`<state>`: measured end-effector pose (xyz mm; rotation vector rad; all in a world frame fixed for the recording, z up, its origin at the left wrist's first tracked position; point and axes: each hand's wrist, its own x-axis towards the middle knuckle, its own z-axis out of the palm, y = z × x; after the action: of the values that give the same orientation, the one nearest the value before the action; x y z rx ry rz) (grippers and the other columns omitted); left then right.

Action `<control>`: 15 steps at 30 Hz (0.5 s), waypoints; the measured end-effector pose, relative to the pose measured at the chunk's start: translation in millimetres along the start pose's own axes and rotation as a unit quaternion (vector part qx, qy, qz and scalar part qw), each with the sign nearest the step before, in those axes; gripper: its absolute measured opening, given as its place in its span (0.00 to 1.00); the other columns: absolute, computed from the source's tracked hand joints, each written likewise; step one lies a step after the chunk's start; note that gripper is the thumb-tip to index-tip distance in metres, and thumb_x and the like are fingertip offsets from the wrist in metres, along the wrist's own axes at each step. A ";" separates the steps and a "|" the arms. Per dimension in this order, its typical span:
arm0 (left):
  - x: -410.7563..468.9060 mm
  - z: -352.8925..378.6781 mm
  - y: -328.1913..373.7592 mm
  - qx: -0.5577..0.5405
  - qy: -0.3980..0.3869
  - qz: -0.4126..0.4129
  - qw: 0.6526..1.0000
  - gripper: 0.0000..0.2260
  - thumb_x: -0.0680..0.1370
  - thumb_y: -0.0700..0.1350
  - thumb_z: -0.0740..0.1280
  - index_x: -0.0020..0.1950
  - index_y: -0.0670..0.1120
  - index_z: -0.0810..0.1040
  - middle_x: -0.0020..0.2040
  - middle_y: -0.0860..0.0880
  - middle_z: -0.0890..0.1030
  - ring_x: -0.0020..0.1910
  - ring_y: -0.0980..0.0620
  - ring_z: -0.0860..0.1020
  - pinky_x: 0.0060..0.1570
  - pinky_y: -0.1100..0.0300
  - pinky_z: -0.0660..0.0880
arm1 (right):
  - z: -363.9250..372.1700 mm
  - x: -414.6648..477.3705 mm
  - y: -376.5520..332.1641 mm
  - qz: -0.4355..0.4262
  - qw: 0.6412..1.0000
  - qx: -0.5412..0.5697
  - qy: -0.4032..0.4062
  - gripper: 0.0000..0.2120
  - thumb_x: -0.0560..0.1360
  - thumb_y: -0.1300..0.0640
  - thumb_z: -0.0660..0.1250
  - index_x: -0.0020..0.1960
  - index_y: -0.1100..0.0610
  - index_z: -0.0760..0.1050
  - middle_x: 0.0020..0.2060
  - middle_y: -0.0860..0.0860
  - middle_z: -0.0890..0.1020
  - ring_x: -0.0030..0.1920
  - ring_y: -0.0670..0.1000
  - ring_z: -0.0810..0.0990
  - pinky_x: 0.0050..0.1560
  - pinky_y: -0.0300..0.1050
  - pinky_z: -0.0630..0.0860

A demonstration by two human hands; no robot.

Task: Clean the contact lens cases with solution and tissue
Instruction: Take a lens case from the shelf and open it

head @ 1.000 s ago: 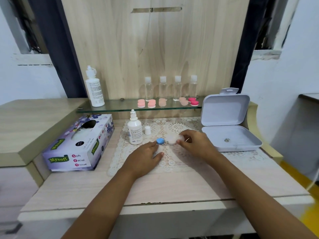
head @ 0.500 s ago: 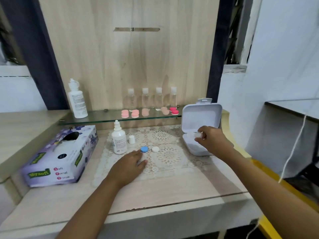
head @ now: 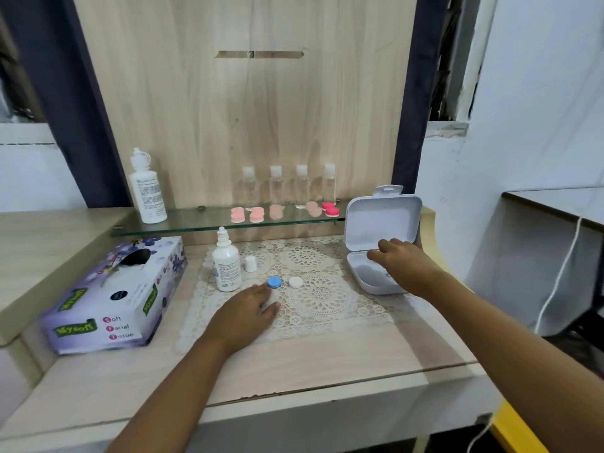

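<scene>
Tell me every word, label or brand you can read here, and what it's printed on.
"Mysoft": green labels on the tissue box.
"Soft Facial Tissue": front face of the same box.
Small dropper bottle: its label has print, too small to read.
Tall white bottle: its print is too blurred to read.

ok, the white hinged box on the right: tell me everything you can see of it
The white hinged plastic box is matte and rectangular with rounded corners. It is open. The lid stands roughly upright at the back, with a small tab on its top edge. The shallow base lies flat on the pale wooden counter, at the right edge of the cream lace mat. The right hand reaches over the base, hiding part of it. I can't tell whether the hand touches the box.
</scene>
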<state>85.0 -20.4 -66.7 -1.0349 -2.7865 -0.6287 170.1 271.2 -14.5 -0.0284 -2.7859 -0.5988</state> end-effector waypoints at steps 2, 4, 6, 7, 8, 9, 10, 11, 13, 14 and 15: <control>0.0 -0.2 0.0 -0.001 0.002 0.001 1.000 0.20 0.81 0.53 0.56 0.70 0.46 0.69 0.72 0.51 0.66 0.72 0.54 0.62 0.64 0.64 0.60 | -2.5 1.4 -0.1 -0.022 0.999 -0.036 0.026 0.21 0.69 0.69 0.66 0.60 0.57 0.71 0.48 0.56 0.74 0.45 0.56 0.74 0.38 0.45 0.60; 0.2 -0.3 -0.1 -0.004 0.001 0.001 1.000 0.20 0.81 0.53 0.56 0.70 0.47 0.68 0.73 0.52 0.65 0.72 0.55 0.61 0.65 0.64 0.59 | -5.4 1.6 0.3 -0.032 0.996 -0.079 0.038 0.23 0.52 0.68 0.77 0.46 0.57 0.78 0.35 0.54 0.75 0.31 0.54 0.74 0.31 0.42 0.59; 0.1 -0.3 -0.2 -0.006 0.000 -0.002 1.000 0.20 0.81 0.53 0.56 0.70 0.47 0.68 0.73 0.52 0.65 0.72 0.55 0.62 0.65 0.64 0.59 | -0.7 2.0 2.6 -0.036 0.994 -0.078 0.061 0.27 0.40 0.69 0.78 0.37 0.56 0.78 0.27 0.52 0.72 0.24 0.51 0.70 0.27 0.39 0.55; -0.1 -0.7 0.1 -0.006 -0.001 -0.003 1.000 0.20 0.81 0.53 0.56 0.70 0.46 0.69 0.72 0.51 0.67 0.71 0.54 0.63 0.64 0.64 0.60 | 4.3 2.6 3.5 -0.032 0.995 -0.068 0.058 0.28 0.39 0.70 0.78 0.37 0.56 0.78 0.27 0.52 0.71 0.23 0.51 0.70 0.26 0.39 0.55; -0.2 -0.9 0.3 -0.006 0.000 -0.004 1.000 0.19 0.81 0.53 0.57 0.68 0.46 0.70 0.70 0.50 0.69 0.69 0.54 0.66 0.62 0.64 0.62 | 6.6 2.9 3.1 -0.028 0.996 -0.059 0.062 0.28 0.40 0.70 0.78 0.38 0.56 0.78 0.27 0.52 0.71 0.23 0.51 0.69 0.26 0.39 0.56; -0.4 -1.1 0.7 -0.006 0.000 -0.005 1.000 0.19 0.81 0.53 0.57 0.68 0.45 0.71 0.69 0.49 0.70 0.67 0.53 0.67 0.60 0.64 0.63 | 6.3 3.0 2.0 -0.021 0.997 -0.043 0.068 0.27 0.42 0.70 0.79 0.39 0.57 0.77 0.28 0.52 0.71 0.23 0.52 0.69 0.25 0.39 0.56; -0.5 -1.3 0.9 -0.006 0.000 -0.005 1.000 0.19 0.81 0.53 0.57 0.67 0.45 0.71 0.69 0.49 0.71 0.67 0.53 0.68 0.60 0.64 0.63 | 6.2 4.0 0.2 -0.010 0.997 -0.017 0.080 0.26 0.45 0.70 0.79 0.40 0.57 0.76 0.28 0.52 0.71 0.24 0.52 0.69 0.25 0.40 0.57; -0.4 -1.4 1.2 -0.006 0.000 -0.005 1.000 0.19 0.81 0.53 0.57 0.67 0.45 0.71 0.69 0.49 0.70 0.67 0.53 0.67 0.59 0.64 0.63 | 4.3 4.8 -2.8 0.005 0.996 0.018 0.093 0.24 0.48 0.69 0.80 0.41 0.58 0.76 0.28 0.53 0.71 0.24 0.53 0.70 0.24 0.40 0.58; -0.5 -1.4 0.8 -0.007 -0.001 -0.005 1.000 0.19 0.81 0.53 0.56 0.68 0.45 0.71 0.69 0.49 0.70 0.67 0.53 0.67 0.60 0.64 0.63 | 3.1 6.9 -11.9 0.022 0.984 0.113 0.138 0.20 0.55 0.68 0.79 0.44 0.61 0.77 0.30 0.56 0.74 0.27 0.58 0.74 0.24 0.42 0.64; -0.4 -1.3 1.0 -0.008 -0.002 -0.006 1.000 0.19 0.81 0.53 0.56 0.68 0.45 0.70 0.69 0.49 0.70 0.67 0.53 0.67 0.60 0.64 0.63 | 2.4 7.7 -18.9 0.031 0.972 0.168 0.162 0.17 0.59 0.68 0.78 0.46 0.62 0.77 0.32 0.57 0.76 0.29 0.60 0.76 0.26 0.44 0.67; -0.6 -1.2 0.7 -0.009 -0.001 -0.006 1.000 0.20 0.81 0.53 0.56 0.69 0.46 0.70 0.70 0.49 0.69 0.68 0.53 0.66 0.61 0.64 0.62 | 0.5 8.5 -27.7 0.038 0.957 0.225 0.178 0.15 0.63 0.66 0.76 0.49 0.63 0.77 0.35 0.58 0.77 0.32 0.61 0.78 0.29 0.45 0.70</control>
<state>85.9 -20.8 -65.6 -1.0229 -2.7969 -0.6547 159.6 245.7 -23.6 0.0607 -2.4849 0.0594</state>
